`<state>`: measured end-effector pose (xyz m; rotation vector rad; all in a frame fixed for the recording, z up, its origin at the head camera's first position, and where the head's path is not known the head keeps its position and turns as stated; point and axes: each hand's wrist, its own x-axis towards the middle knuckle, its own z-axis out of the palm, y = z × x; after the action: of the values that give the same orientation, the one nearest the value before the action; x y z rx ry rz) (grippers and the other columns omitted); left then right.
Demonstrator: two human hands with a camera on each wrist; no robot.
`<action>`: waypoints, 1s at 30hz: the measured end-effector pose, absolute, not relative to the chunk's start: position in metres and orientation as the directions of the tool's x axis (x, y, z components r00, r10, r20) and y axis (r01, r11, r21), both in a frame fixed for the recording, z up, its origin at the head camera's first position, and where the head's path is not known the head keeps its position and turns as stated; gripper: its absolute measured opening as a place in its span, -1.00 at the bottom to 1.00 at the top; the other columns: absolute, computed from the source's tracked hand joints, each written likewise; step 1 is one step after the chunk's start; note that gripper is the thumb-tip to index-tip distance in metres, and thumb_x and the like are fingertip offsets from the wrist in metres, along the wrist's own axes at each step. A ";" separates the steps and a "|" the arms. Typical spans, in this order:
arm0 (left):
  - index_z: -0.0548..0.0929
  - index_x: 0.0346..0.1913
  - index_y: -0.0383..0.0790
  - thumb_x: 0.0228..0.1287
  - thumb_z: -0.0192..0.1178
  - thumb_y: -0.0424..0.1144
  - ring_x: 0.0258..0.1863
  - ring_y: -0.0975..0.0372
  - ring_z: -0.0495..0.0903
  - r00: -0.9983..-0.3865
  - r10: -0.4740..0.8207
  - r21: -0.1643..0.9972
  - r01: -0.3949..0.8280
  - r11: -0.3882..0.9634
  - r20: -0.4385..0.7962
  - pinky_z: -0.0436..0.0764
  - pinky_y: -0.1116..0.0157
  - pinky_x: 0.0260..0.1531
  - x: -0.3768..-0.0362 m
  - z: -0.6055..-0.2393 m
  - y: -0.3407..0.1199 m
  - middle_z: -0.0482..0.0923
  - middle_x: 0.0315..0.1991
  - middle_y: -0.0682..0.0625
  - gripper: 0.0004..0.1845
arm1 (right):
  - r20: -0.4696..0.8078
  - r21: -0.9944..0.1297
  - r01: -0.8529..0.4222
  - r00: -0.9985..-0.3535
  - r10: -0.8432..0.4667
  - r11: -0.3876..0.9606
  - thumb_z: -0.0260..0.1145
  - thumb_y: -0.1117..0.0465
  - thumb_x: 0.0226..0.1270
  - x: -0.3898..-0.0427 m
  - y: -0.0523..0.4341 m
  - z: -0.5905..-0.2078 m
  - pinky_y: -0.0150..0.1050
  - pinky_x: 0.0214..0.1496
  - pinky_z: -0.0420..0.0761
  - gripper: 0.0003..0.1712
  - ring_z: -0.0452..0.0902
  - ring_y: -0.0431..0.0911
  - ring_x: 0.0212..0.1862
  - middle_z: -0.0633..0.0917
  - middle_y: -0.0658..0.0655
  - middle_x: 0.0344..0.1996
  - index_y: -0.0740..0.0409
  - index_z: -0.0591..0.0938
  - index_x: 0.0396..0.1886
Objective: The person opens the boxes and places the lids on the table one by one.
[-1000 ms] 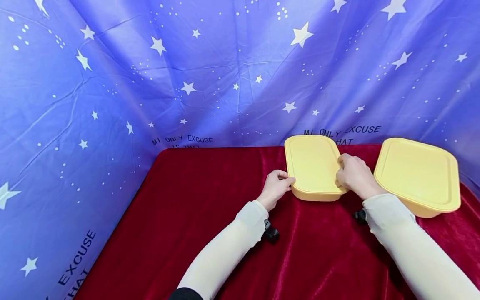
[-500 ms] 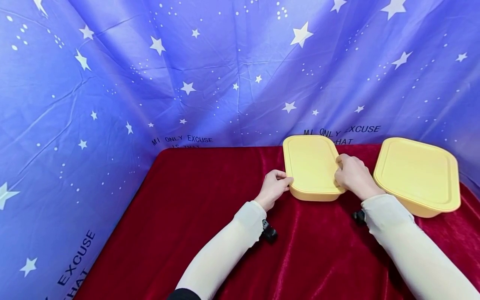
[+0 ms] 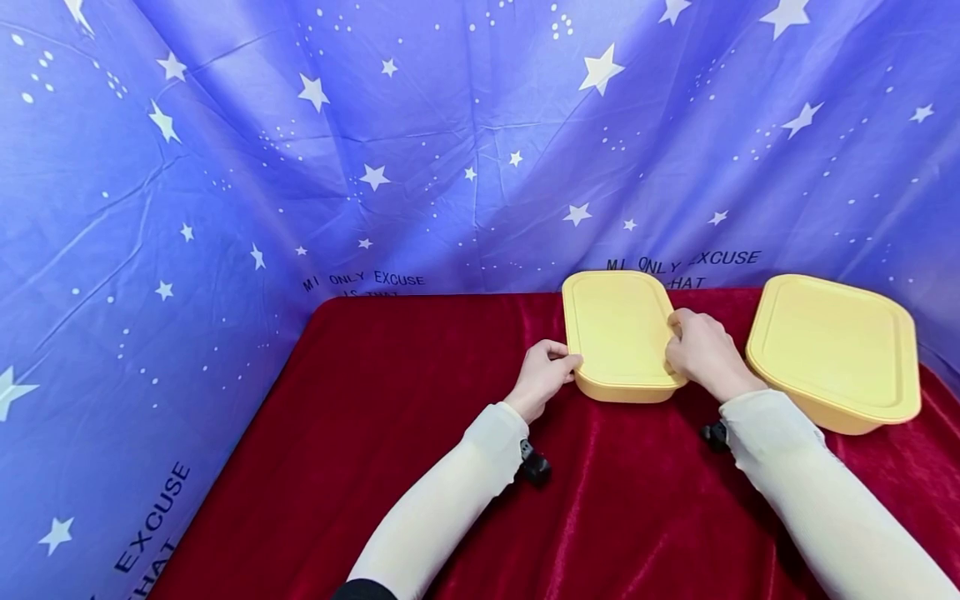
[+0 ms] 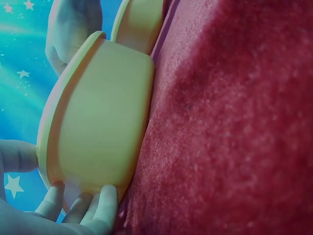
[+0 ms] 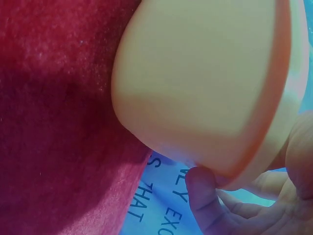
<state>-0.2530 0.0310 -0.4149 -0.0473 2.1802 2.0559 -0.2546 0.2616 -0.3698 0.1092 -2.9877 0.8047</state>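
**Yellow lidded box held at both ends on the red cloth**

Yellow plastic, lid on, the smaller box (image 3: 619, 333) sits on the red velvet cloth (image 3: 420, 392) near its back edge, close to the starry blue backdrop (image 3: 300, 150). The left hand (image 3: 542, 377) grips the box's left near corner: its thumb lies on the lid's rim and its fingers (image 4: 100, 208) curl under the wall, as the left wrist view shows. The right hand (image 3: 703, 354) grips the box's right edge, thumb up on the lid and fingers (image 5: 203, 196) tucked beneath the rim. In the right wrist view the box's wall (image 5: 195, 83) seems lifted a little off the cloth on that side. To the right of the held box, just past the right hand and apart from it, rests a larger yellow box (image 3: 836, 350), lid also on.
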 end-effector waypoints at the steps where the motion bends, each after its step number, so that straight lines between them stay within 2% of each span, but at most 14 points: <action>1: 0.53 -0.21 -0.30 0.15 0.27 -0.37 -0.42 0.25 0.60 -0.989 0.075 0.991 -0.121 0.061 -0.125 0.63 0.33 -0.29 -0.253 -0.415 0.031 0.54 -0.34 -0.02 -0.82 | 0.063 -0.500 -0.080 -0.996 -0.056 0.863 0.05 0.39 0.08 -0.255 0.261 -0.370 0.10 -0.08 0.43 -0.47 0.42 0.21 -0.16 0.46 0.40 -0.15 0.47 0.36 0.12; 16: 0.52 -0.21 -0.32 0.16 0.27 -0.38 -0.38 0.22 0.60 -0.989 0.084 0.992 -0.121 0.023 -0.123 0.64 0.22 -0.18 -0.255 -0.417 0.026 0.52 -0.33 -0.05 -0.82 | 0.082 -0.488 -0.090 -0.995 -0.058 0.868 0.02 0.38 0.10 -0.257 0.258 -0.372 0.15 -0.06 0.43 -0.50 0.44 0.21 -0.15 0.50 0.39 -0.19 0.46 0.38 0.10; 30: 0.52 -0.19 -0.30 0.18 0.27 -0.36 -0.36 0.22 0.61 -0.988 0.077 0.990 -0.135 0.039 -0.137 0.64 0.29 -0.24 -0.254 -0.416 0.020 0.52 -0.31 -0.06 -0.82 | 0.070 -0.508 -0.093 -0.995 -0.067 0.856 -0.02 0.37 0.14 -0.256 0.254 -0.372 0.15 -0.01 0.41 -0.49 0.44 0.21 -0.12 0.50 0.39 -0.16 0.46 0.38 0.13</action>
<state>-0.2543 0.0200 -0.4161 -0.0602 2.1481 2.0773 -0.2559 0.2536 -0.3721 0.1281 -2.9783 0.8185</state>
